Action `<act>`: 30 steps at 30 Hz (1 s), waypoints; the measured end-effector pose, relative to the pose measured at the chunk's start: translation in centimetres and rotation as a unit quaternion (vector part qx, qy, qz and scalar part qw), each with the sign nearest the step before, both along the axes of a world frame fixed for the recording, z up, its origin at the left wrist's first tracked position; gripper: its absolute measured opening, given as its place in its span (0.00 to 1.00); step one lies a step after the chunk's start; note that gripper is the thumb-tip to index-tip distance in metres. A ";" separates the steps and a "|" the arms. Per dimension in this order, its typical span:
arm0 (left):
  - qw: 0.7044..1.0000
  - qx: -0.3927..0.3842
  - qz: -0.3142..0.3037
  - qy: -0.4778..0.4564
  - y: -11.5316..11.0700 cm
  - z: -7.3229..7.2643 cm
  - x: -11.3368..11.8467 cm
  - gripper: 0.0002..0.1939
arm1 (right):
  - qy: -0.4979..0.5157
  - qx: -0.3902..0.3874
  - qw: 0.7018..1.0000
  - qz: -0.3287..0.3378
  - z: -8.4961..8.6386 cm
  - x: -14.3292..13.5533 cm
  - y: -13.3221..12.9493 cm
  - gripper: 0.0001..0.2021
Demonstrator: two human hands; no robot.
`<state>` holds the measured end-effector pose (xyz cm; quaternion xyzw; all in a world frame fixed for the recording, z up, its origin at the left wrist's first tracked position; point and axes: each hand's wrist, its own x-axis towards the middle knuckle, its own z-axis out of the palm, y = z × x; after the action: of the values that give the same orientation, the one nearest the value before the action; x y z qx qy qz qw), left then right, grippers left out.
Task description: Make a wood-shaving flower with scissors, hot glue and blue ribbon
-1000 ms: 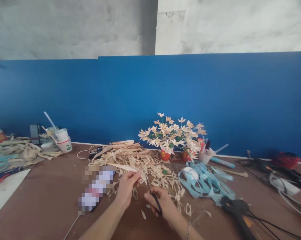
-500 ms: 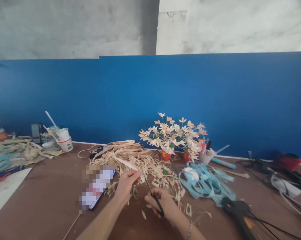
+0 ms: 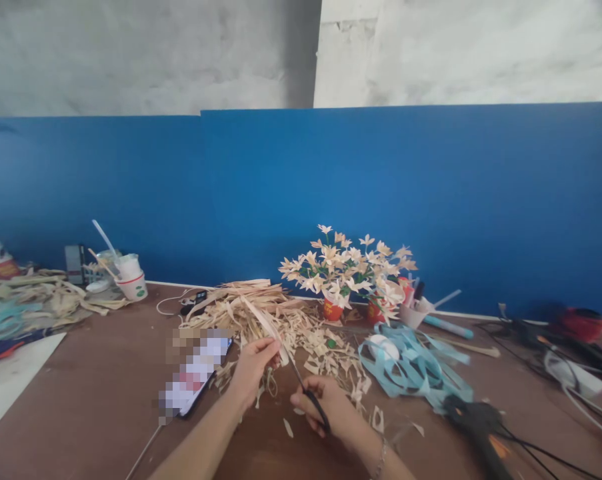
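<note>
My left hand (image 3: 255,367) pinches a long pale strip of dried husk (image 3: 261,317) between thumb and fingers; the strip points up and away to the left. In my right hand (image 3: 325,407) is a pair of black-handled scissors (image 3: 317,408), fingers wrapped round the handles. The blades reach up to the strip, close to my left fingertips; whether they touch it I cannot tell. Beneath and beyond both hands lies a heap of dried husk strips and cut scraps (image 3: 325,350). A few small pale pieces lie on the brown table (image 3: 115,373) below my hands.
Pale husk flowers (image 3: 341,263) stand in red cups behind the heap. A phone (image 3: 201,373) on a cable lies left. Blue ribbon (image 3: 411,367), a glue gun (image 3: 475,427) and cables are at right. A white cup (image 3: 132,288) with sticks stands back left, before a blue partition (image 3: 301,180).
The husk strip has swung a little to the right and more upright in my left hand. Both hands keep nearly the same place, and the scissors remain beside the strip.
</note>
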<state>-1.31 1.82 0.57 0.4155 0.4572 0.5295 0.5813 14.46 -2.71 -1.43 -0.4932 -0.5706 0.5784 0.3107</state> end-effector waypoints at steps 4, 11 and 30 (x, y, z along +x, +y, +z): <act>0.998 -0.019 0.008 -0.052 0.1 -0.4 0.2 0.12 | 0.005 0.008 1.000 0.007 -0.4 0.1 0.0 0.14; 1.000 0.001 -0.008 -0.017 0.5 -0.8 -0.3 0.12 | -0.016 -0.005 1.000 0.009 -0.1 -0.1 -0.1 0.14; 0.998 -0.011 -0.057 0.004 1.1 -1.2 -1.3 0.13 | -0.064 -0.019 0.997 0.039 -0.2 0.5 0.0 0.11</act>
<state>-2.57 2.94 -0.65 0.4362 0.4408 0.4887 0.6137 14.96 -2.69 -1.61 -0.5130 -0.5967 0.5680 0.2412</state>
